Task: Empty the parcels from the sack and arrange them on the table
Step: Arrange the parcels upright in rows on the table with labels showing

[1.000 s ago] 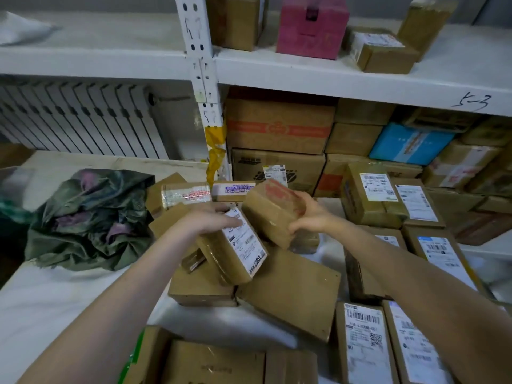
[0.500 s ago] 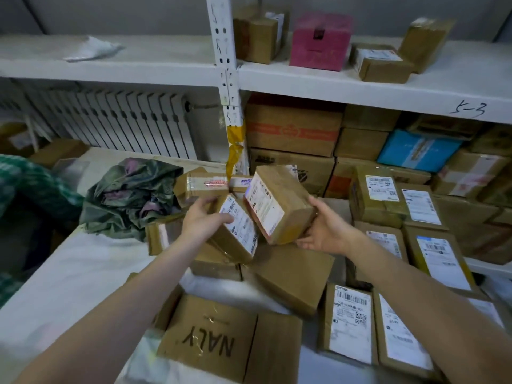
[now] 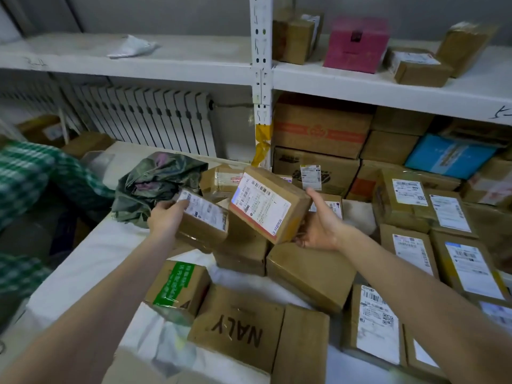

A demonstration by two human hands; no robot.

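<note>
My left hand (image 3: 166,218) grips a small brown parcel (image 3: 203,217) with a white label on top, held above the pile. My right hand (image 3: 321,225) holds a larger brown parcel (image 3: 270,203) from beneath and behind, tilted, its white label with a red edge facing me. Below them several brown parcels lie jumbled on the white table (image 3: 91,261), among them one with green tape (image 3: 177,289) and one marked "NALY" (image 3: 238,328). The crumpled dark green sack (image 3: 155,184) lies at the table's far left, behind my left hand.
Labelled parcels (image 3: 415,200) lie in rows along the table's right side. White shelving (image 3: 388,87) behind holds stacked cartons, a pink box (image 3: 356,44) and a blue box (image 3: 448,155). A radiator (image 3: 155,117) lines the back wall. Green checked fabric (image 3: 25,176) sits at the left edge.
Both hands have lifted their parcels and drawn them apart. The right parcel has turned so that its label faces me. My view has shifted left and back.
</note>
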